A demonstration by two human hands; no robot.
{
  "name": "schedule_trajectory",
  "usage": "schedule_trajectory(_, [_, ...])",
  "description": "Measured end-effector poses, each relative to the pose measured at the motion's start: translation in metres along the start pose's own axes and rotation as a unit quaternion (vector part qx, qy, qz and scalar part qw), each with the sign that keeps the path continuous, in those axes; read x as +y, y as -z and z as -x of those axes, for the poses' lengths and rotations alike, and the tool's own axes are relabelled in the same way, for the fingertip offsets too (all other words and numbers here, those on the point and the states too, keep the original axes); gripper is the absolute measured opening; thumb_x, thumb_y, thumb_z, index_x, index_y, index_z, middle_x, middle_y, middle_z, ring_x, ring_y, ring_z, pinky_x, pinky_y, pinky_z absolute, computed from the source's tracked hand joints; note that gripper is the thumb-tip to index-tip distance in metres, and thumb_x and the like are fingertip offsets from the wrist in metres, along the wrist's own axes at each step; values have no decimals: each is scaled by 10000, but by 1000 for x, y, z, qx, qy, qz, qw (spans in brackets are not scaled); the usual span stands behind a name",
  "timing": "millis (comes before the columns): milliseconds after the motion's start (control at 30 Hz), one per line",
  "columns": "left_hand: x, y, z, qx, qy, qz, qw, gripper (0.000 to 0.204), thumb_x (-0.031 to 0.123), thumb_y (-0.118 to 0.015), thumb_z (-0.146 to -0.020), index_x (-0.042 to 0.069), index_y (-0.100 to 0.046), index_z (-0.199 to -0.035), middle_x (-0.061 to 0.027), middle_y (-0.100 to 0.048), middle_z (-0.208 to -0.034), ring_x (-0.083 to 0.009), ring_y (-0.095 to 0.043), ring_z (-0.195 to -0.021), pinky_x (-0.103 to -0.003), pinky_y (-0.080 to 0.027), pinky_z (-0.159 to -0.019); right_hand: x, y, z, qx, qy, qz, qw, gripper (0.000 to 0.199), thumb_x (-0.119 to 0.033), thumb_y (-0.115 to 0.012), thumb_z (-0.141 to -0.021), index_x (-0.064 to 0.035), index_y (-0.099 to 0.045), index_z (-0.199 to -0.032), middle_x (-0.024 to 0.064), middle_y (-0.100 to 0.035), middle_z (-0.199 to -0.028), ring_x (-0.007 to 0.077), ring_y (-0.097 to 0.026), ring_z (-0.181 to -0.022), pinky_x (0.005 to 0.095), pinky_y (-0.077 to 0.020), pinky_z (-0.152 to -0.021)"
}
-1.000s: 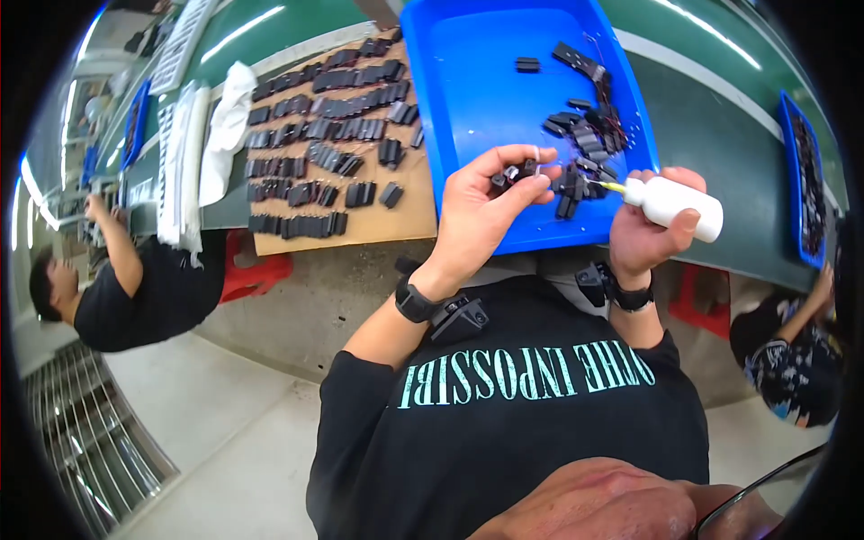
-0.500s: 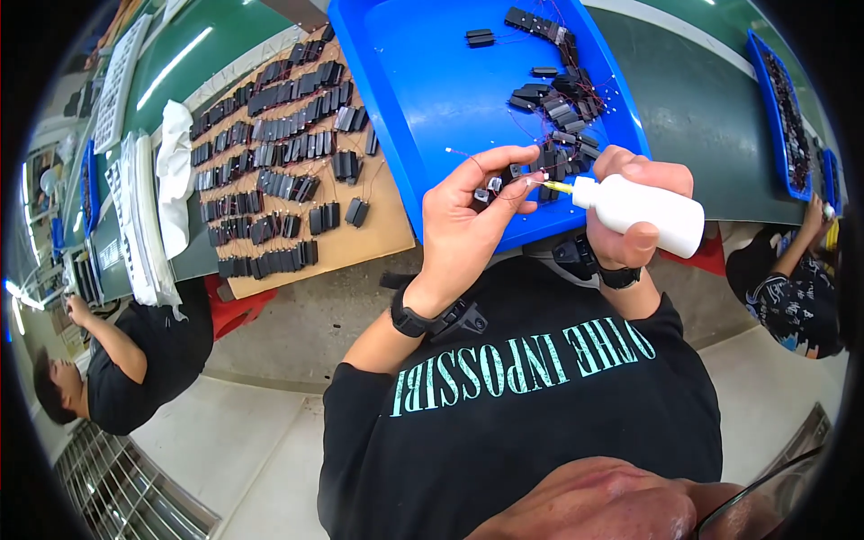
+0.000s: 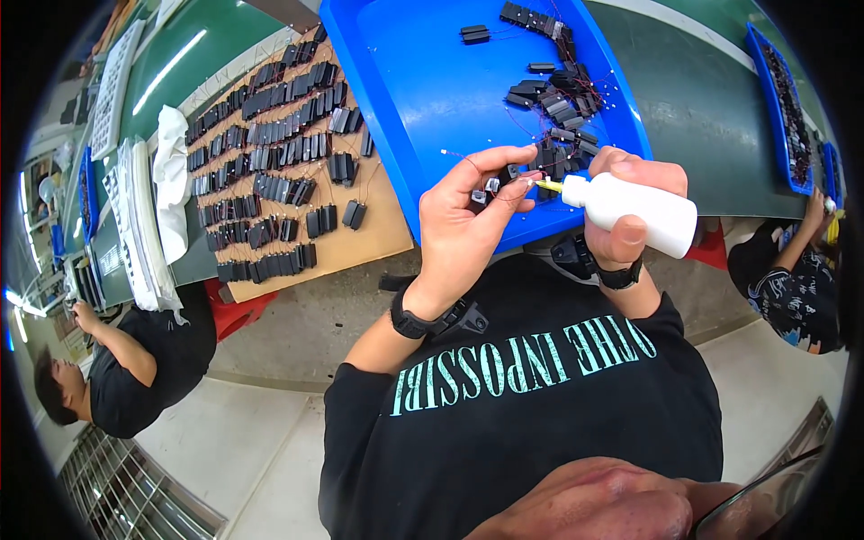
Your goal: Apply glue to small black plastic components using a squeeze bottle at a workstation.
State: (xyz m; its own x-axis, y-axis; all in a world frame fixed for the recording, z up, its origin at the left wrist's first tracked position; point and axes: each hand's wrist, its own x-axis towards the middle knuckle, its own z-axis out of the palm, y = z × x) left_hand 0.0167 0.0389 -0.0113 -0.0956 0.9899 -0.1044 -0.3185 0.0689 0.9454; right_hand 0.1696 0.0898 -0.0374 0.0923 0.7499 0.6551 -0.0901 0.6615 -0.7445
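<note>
Nearest the camera is the person's own black T-shirt (image 3: 540, 396) with pale green lettering, and from it both forearms rise toward the bench. The left hand (image 3: 463, 229), a black wristwatch (image 3: 412, 319) on its wrist, is pinched shut on a small black part (image 3: 490, 184) held between thumb and fingertips, with a thin red wire trailing from it. The right hand (image 3: 625, 211) is clenched round a white squeeze bottle (image 3: 641, 211) lying almost level, its yellow nozzle (image 3: 547, 185) pointing left and touching or just beside the held part; which of the two cannot be told. Both hands hang over the near edge of a blue tray (image 3: 423, 99), so the part sits above the tray's near rim, right of centre.

Farther in, a loose heap of black parts (image 3: 553, 99) with red wires lies in the tray's right half. Left of the tray, a brown board (image 3: 378, 229) carries rows of black parts (image 3: 265, 153), and left of that lie a white cloth (image 3: 169, 171) and a stack of white trays (image 3: 130, 225). The green bench (image 3: 693, 99) runs on to the right, where another blue tray (image 3: 783, 108) stands far off. A co-worker in black (image 3: 135, 360) sits at near left, another (image 3: 792, 288) at right
</note>
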Motion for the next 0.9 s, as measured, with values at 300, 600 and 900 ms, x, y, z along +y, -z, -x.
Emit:
schedule_trajectory(300, [-1, -8, -2, 3, 4, -19, 1000, 244, 0, -615, -899, -4, -616, -1142, -78, -655, -1119, -120, -651, -944, -253, -582, -747, 2, 8, -3, -7, 3, 45, 999, 532, -497, -665, -826, -27, -481, -993, 58, -485, -696, 134, -421, -510, 281, -340, -481])
schedule_trajectory(600, [0, -11, -3, 11, 7, -22, 1000, 236, -2, -611, -901, -3, -621, -1137, -65, -657, -1100, -99, -649, -912, -241, -579, -740, 0, 11, -5, -19, -5, 62, 998, 514, -476, -664, -826, -16, -495, -978, 85, -534, -798, 145, -474, -531, 286, -393, -496])
schedule_trajectory(900, [1, -11, -3, 5, 4, -29, 1000, 238, -9, -610, -899, -2, -620, -1137, -70, -653, -1111, -110, -648, -932, -247, -582, -738, 3, 12, -4, -8, -1, 66, 998, 502, -463, -666, -825, -15, -495, -977, 95, -554, -820, 148, -493, -553, 284, -417, -518])
